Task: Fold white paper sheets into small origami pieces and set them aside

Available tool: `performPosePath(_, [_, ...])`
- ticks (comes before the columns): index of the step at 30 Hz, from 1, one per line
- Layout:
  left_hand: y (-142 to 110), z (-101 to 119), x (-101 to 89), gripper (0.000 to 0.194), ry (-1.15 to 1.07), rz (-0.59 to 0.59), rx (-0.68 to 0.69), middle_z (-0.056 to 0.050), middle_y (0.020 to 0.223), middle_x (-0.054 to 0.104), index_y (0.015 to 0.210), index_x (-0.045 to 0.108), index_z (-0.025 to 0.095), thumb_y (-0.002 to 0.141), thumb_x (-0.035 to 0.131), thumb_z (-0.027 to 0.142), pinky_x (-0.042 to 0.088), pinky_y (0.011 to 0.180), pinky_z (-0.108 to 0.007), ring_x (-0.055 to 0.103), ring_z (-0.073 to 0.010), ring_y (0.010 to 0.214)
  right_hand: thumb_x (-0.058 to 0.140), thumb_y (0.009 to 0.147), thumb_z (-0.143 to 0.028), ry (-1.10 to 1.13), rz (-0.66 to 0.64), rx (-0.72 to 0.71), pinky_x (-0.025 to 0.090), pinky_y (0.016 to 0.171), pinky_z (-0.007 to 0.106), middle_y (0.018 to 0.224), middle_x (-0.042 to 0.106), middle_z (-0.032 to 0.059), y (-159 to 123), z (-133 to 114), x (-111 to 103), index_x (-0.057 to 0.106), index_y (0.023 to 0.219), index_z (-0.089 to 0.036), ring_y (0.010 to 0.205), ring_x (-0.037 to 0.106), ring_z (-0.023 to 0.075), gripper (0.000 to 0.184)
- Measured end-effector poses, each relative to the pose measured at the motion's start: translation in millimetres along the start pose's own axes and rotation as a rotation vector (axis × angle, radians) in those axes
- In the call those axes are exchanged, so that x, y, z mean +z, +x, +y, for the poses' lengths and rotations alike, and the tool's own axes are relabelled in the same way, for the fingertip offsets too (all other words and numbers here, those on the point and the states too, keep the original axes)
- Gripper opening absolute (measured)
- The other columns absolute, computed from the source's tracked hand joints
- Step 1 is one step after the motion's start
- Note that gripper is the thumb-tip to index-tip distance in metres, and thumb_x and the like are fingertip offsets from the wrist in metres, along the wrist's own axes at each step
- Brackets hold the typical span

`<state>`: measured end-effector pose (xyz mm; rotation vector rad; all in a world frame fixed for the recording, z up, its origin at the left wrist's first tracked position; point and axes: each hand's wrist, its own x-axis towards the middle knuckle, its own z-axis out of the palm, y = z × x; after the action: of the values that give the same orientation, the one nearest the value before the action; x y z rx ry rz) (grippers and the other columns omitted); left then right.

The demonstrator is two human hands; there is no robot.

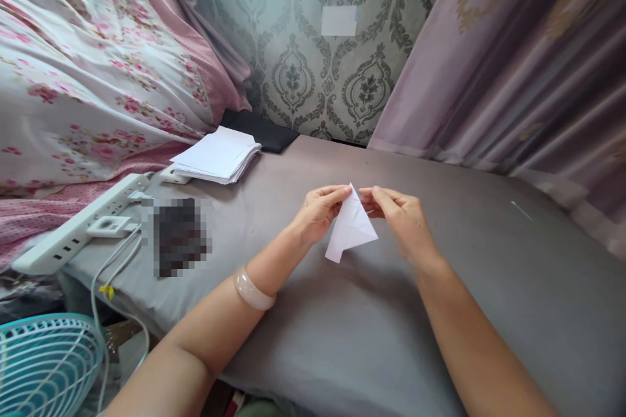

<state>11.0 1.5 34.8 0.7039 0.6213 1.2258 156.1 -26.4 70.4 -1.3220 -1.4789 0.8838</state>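
White folded paper (353,225) hangs (point up, creases showing) above the grey cloth (283,273), lower edge slanted.

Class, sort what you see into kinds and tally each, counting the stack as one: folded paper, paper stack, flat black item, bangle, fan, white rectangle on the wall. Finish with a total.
Folded paper: 1
Paper stack: 1
Flat black item: 1
Bangle: 1
Fan: 1
White rectangle: 1
Total: 6

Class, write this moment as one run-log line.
left hand: pinching folded paper | right hand: beside it, contact unclear | paper stack: near power strip
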Motion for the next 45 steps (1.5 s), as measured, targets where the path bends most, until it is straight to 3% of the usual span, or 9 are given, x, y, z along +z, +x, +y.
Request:
performPosePath(2, [-1,-2,0.7,0.028,0.022,0.005,0.005,-0.004,0.067,0.066,0.075,0.071,0.011,0.061,0.085,0.031,0.045,0.065,-0.027,0.058,-0.0112,0.061,0.062,0.08,-0.046,0.168,-0.006,0.107,0.053,0.072,0.035,0.082,0.073,0.0079,3,3,0,0.075,0.087,-0.016,0.076,0.066,0.0195,0.033])
performPosePath(8, [-3,-10,3.0,0.032,0.018,0.049,0.039,-0.003,0.067,0.066,0.075,0.07,0.011,0.057,0.086,0.032,0.046,0.062,-0.028,0.059,-0.0119,0.06,0.079,0.063,-0.047,0.286,-0.028,0.159,0.053,0.071,0.033,0.076,0.073,0.0046,2,11,8,0.075,0.08,-0.018,0.068,0.065,0.0166,0.034])
performPosePath(13, [-4,-12,5.9,0.033,0.021,0.102,0.05,-0.002,0.063,0.064,0.073,0.068,0.012,0.054,0.087,0.033,0.043,0.056,-0.026,0.057,-0.0108,0.055,0.079,0.062,-0.046,0.278,-0.001,0.174,0.052,0.066,0.031,0.077,0.073,0.0044,3,12,10,0.074,0.076,-0.018,0.064,0.063,0.0145,0.032])
performPosePath(22, [-6,-6,3.9,0.031,0.24,0.007,0.129,-0.001,0.063,0.061,0.069,0.067,0.012,0.062,0.083,0.038,0.038,0.055,-0.021,0.051,-0.0066,0.056,0.077,0.063,-0.039,0.146,-0.045,0.162,0.046,0.059,0.028,0.071,0.07,0.0036,0,0,4,0.07,0.073,-0.016,0.06,0.059,0.0131,0.025])
performPosePath(30, [-6,-11,7.1,0.03,0.234,0.102,0.201,-0.002,0.065,0.063,0.069,0.069,0.012,0.06,0.084,0.037,0.038,0.055,-0.022,0.052,-0.0078,0.057,0.08,0.058,-0.034,0.381,-0.091,0.336,0.045,0.059,0.027,0.069,0.067,0.0006,4,9,5,0.07,0.074,-0.017,0.059,0.057,0.0113,0.025])
performPosePath(35, [-2,-11,2.4,0.029,0.23,0.102,0.172,-0.001,0.064,0.063,0.07,0.071,0.013,0.061,0.083,0.038,0.038,0.056,-0.023,0.051,-0.0076,0.056,0.081,0.058,-0.035,0.429,-0.105,0.426,0.046,0.061,0.028,0.07,0.068,0.0015,6,13,5,0.07,0.074,-0.018,0.061,0.059,0.0127,0.026])
performPosePath(40, [2,-7,-0.7,0.029,0.23,0.033,0.09,-0.003,0.066,0.066,0.07,0.071,0.012,0.058,0.085,0.034,0.045,0.065,-0.026,0.056,-0.0096,0.061,0.079,0.061,-0.037,0.318,-0.082,0.4,0.043,0.057,0.027,0.067,0.067,0.0017,7,17,2,0.07,0.073,-0.017,0.058,0.056,0.0121,0.026])
performPosePath(45, [3,-7,-1.7,0.025,0.234,0.039,0.042,-0.004,0.066,0.066,0.069,0.071,0.011,0.059,0.084,0.028,0.048,0.071,-0.03,0.057,-0.0107,0.062,0.075,0.062,-0.033,0.273,-0.08,0.423,0.039,0.054,0.026,0.062,0.064,0.0006,9,18,2,0.069,0.071,-0.016,0.055,0.053,0.0112,0.02])
